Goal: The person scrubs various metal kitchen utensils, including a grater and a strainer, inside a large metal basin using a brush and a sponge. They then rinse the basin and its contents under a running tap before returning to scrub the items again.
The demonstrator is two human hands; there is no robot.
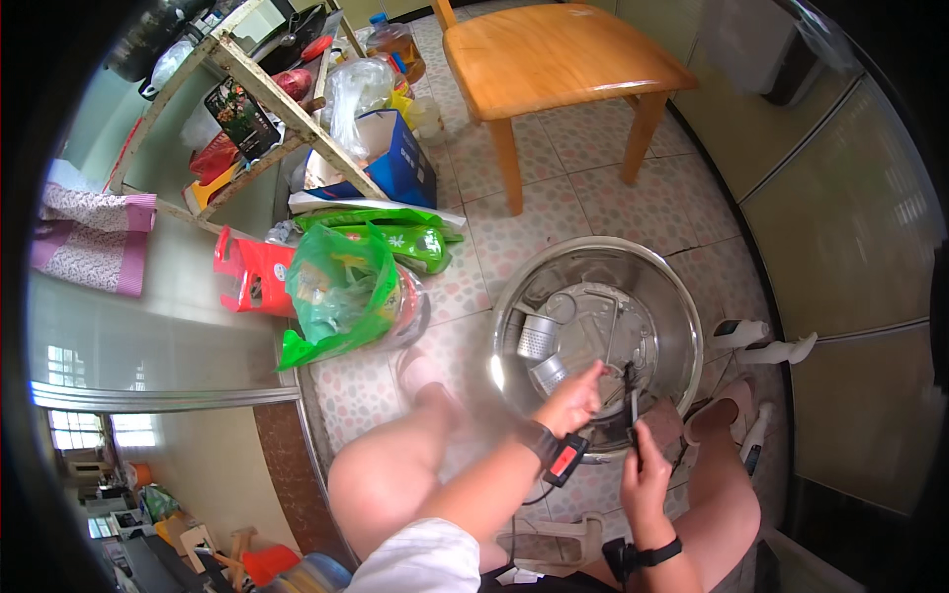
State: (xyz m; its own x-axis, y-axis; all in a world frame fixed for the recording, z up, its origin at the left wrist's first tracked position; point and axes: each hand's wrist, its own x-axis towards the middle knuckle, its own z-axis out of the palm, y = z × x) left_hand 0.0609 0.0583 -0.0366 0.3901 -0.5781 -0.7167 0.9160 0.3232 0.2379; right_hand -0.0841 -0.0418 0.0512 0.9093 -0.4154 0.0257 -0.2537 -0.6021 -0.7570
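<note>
Over a large stainless-steel basin [504,337] on the floor, my left hand [574,400] pinches a thin metal piece [614,369], partly hidden by the fingers. My right hand [645,474] grips the handle of a slim tool with a dark, brush-like head [630,374]. That head is close to the metal piece; whether they touch I cannot tell. Inside the basin, two perforated metal cylinders [537,337] lie tilted at the left, near a round metal part [561,307] and a bent metal rod [614,319]. Shallow water seems to cover the bottom. A brownish pad [660,424] shows at the near rim beside my right hand.
A wooden chair [563,55] stands beyond the basin. To the left are a bin with a green bag [341,289], a red bag [256,278], a blue box [408,159] and a metal rack [259,81]. White bottles [741,333] lie at the right by the cabinets [852,222].
</note>
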